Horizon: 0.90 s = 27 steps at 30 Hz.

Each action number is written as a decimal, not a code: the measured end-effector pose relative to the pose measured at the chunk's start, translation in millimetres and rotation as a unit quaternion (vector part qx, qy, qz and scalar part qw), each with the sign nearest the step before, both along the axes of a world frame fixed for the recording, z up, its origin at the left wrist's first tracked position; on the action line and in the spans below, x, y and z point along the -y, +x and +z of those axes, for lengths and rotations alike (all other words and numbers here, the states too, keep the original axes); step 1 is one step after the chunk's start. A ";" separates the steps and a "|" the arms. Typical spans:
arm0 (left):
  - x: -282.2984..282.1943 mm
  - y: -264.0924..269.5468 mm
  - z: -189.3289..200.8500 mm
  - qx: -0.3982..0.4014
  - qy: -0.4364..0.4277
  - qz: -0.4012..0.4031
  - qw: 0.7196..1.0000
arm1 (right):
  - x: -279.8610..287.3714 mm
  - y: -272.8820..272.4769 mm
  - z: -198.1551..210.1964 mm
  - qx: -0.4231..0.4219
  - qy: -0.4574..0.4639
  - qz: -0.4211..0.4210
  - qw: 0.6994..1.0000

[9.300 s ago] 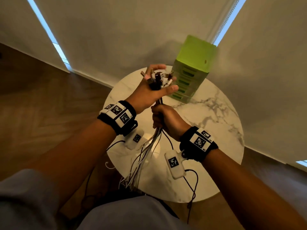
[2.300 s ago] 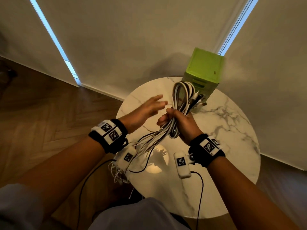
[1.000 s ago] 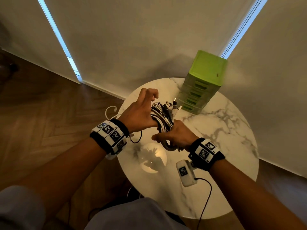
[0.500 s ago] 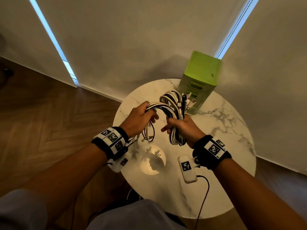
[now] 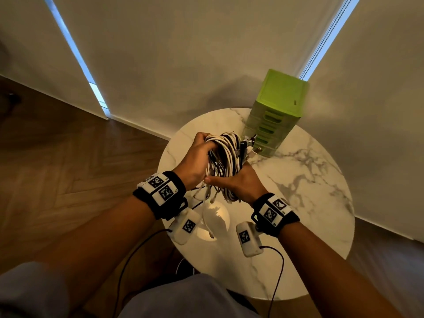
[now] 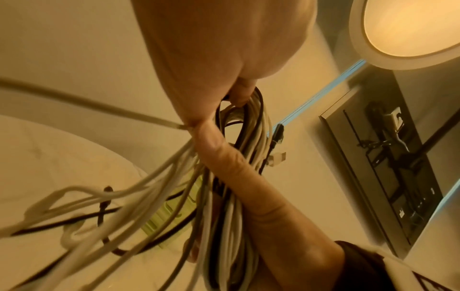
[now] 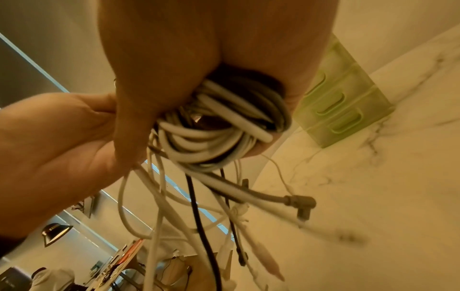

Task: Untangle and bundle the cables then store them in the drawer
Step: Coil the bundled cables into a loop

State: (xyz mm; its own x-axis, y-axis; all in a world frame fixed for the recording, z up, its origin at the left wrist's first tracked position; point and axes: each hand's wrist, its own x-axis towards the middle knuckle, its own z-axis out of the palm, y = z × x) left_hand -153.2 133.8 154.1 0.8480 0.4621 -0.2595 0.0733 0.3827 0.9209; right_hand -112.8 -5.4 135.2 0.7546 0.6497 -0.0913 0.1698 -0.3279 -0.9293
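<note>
Counter (image 5: 298, 203): round white marble top below your arms, carrying the drawer unit at its far edge.
Drawer unit (image 5: 278, 109): green stack of drawers on the far right of the counter; every drawer front you can see is pushed in.
Cables (image 5: 226, 157): a looped coil of white, grey and black leads held up above the counter, just near of the drawer unit, not touching the top.
Left hand (image 5: 197, 160): your fingers curl round the far-left side of the coil, clamped on the strands.
Right hand (image 5: 236, 182): you grip the near end of the coil, thumb lying across it toward the left hand; the two hands touch.
Loose tails (image 5: 207, 198): several thin ends hang down from below your hands toward the counter.
Plugs (image 5: 249, 143): a cluster of connector ends sticks out at the far right of the coil, close to the drawer fronts.
Angled plug (image 7: 302, 205): a grey right-angle connector dangles under your right hand.
</note>
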 end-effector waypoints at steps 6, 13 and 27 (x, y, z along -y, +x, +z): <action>4.6 4.7 6.4 0.029 -0.078 0.032 0.996 | -7.8 2.6 7.4 0.024 -0.065 -0.009 0.998; 10.8 2.3 9.2 0.080 -0.140 0.033 0.986 | -21.6 7.1 5.8 0.056 -0.062 -0.011 0.996; -13.9 -9.8 14.9 -0.015 0.166 -0.164 0.972 | -10.9 12.6 1.1 -0.143 0.062 -0.078 0.985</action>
